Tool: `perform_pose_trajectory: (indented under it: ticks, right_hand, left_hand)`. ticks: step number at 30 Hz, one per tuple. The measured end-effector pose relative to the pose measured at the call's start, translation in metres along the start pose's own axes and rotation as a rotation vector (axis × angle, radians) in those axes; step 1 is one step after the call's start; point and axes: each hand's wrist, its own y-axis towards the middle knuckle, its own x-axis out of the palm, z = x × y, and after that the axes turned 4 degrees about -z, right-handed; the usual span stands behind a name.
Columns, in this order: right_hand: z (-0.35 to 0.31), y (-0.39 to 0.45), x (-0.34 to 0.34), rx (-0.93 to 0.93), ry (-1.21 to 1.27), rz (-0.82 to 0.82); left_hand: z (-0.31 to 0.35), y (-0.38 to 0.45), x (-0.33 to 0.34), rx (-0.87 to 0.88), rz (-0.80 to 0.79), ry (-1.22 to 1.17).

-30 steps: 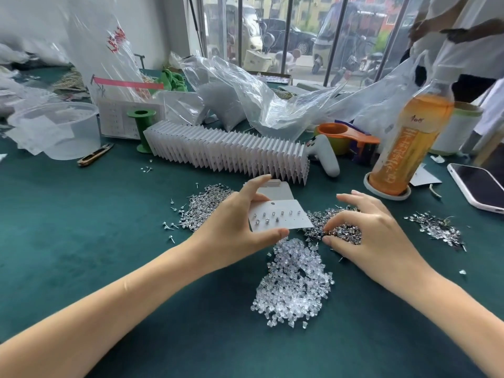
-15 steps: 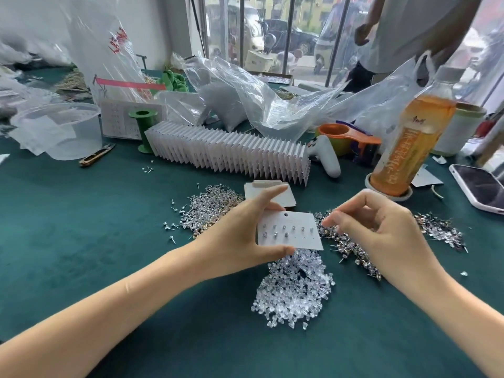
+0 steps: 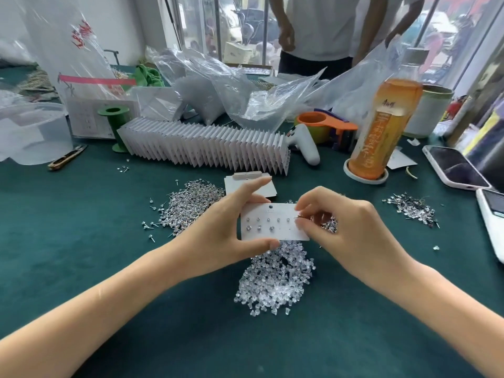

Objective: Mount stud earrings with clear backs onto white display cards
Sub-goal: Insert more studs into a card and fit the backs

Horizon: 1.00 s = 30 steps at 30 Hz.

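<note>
— Two bare hands over the dark green felt tabletop (image 3: 81,268); what lies nearest?

— A heap of clear plastic earring backs (image 3: 275,279), just below the hands. Bare felt runs on from it to the near edge and out to the left.

— And the card?

— The left hand (image 3: 218,236) pinches the white rectangular display card (image 3: 272,223) by its left end, thumb under the lower edge, forefinger along the top. Its long axis runs left to right, face up toward the camera, hang hole at the top edge. Eight studs sit in two rows.

— The right hand?

— The right hand (image 3: 351,230) is curled, fingertips pinching a thin silver stud earring (image 3: 297,217) at the card's right end, post lying roughly level, pointing left.

— Farther out?

— A pile of loose silver studs (image 3: 191,205) lies left of the card, a smaller scatter (image 3: 411,207) well apart on the right. Behind stands a long row of white cards (image 3: 207,145), and an orange drink bottle (image 3: 381,126) near a phone (image 3: 452,167) at the right edge.
</note>
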Motion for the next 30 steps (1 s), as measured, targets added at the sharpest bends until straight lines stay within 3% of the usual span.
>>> perform_pose_trajectory:
  ticks: [24, 30]
  right_hand:
    - [-0.0060, -0.0019, 0.0058, -0.210, -0.128, -0.019]
    - [-0.0048, -0.0022, 0.0082, -0.186, -0.083, 0.012]
  left_hand:
    - [0.0022, -0.0014, 0.0027, 0.017, -0.032, -0.023]
    - [0.0030, -0.0015, 0.0024, 0.018, -0.025, -0.041]
